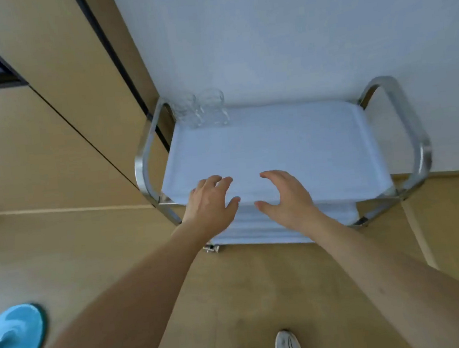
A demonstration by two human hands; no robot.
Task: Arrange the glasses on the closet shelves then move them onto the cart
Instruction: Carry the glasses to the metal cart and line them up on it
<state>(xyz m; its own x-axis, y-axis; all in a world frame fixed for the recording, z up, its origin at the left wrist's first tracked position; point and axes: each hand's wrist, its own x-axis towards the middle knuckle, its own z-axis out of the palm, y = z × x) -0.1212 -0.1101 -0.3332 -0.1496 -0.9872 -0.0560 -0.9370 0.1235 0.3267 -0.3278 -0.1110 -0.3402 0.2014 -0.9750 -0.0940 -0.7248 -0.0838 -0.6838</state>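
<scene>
1. The left hand (210, 201) hovers over the near edge of the cart (402, 118), fingers loosely curved and apart, holding nothing.
2. The right hand (286, 196) is beside it, fingers spread, thumb out, also empty.
3. Two clear glasses (200, 110) stand side by side at the cart's far left corner, on a white cloth (290, 145).
4. The cart's frame is shiny bent metal tubing.

A steel-framed cart (143, 165) carries a white cloth (290, 145), with two clear glasses (201, 110) standing at its ten o'clock corner.
</scene>
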